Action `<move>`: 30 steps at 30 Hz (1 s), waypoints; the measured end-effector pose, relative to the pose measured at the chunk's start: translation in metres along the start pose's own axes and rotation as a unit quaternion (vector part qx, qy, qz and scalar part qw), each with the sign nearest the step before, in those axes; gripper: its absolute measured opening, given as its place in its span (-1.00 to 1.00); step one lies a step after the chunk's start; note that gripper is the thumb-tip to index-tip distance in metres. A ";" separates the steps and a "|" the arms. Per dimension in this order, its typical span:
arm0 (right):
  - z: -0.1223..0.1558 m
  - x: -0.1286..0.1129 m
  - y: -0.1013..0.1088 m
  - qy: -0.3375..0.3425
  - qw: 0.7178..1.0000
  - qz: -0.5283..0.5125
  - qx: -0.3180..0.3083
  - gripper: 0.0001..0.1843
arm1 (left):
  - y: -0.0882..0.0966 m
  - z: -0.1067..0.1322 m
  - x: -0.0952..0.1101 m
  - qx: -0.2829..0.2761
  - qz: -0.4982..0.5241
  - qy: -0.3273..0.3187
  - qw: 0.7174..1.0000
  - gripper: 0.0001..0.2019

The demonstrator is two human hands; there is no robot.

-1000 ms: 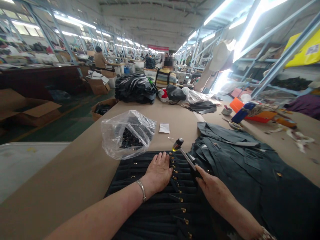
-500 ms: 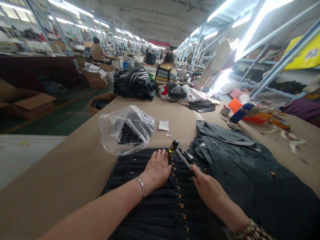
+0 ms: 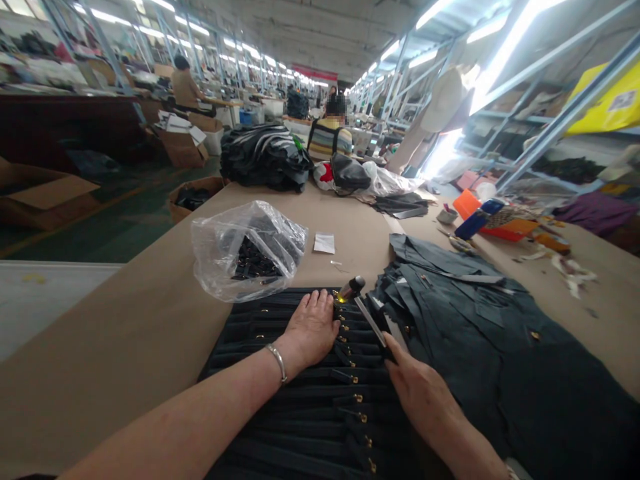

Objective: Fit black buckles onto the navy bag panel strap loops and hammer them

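Note:
My left hand lies flat, fingers stretched out, on a row of dark zippers laid side by side. Brass zipper pulls run in a line down their right part. My right hand is wrapped round the handle of a small hammer. Its head, black at one end and yellow at the other, is just beyond my left fingertips, over the far end of the row of pulls. Whether the yellow face touches a pull I cannot tell.
A clear plastic bag of dark zippers lies beyond on the table, near a small white packet. Dark fabric pieces are spread at the right. Farther back are a fabric pile, an orange tray and a seated person.
The hammer head is tilted a little more and sits slightly to the right of the left fingertips. My left hand stays flat on the zippers. The whole view has shifted slightly.

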State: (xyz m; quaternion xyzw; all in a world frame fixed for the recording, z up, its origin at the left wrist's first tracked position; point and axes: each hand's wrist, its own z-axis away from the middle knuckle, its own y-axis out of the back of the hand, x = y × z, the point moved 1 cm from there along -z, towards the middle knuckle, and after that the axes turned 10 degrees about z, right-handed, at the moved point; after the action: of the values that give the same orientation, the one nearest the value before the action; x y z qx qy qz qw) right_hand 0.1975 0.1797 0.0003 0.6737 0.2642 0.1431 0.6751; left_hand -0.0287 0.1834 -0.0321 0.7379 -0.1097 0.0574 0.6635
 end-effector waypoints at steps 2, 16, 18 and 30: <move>0.007 0.001 0.002 -0.012 0.997 -0.032 0.063 -0.48 | 0.000 -0.001 0.000 -0.007 0.003 0.002 1.000 -0.42; 0.033 -0.001 -0.004 -0.025 0.992 -0.098 0.073 -0.45 | -0.002 -0.003 -0.003 -0.033 0.004 0.006 0.999 -0.40; 0.034 -0.001 -0.006 -0.028 0.994 -0.098 0.041 -0.44 | -0.001 -0.002 -0.003 -0.034 0.004 0.003 0.999 -0.41; 0.052 0.007 -0.009 -0.053 0.996 -0.066 0.008 -0.45 | -0.001 -0.002 -0.002 -0.034 -0.001 0.002 0.999 -0.42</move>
State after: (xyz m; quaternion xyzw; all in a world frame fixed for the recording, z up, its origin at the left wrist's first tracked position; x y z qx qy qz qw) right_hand 0.2300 0.1393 -0.0122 0.6669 0.2735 0.0599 0.6906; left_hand -0.0301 0.1853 -0.0337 0.7147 -0.1091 0.0547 0.6887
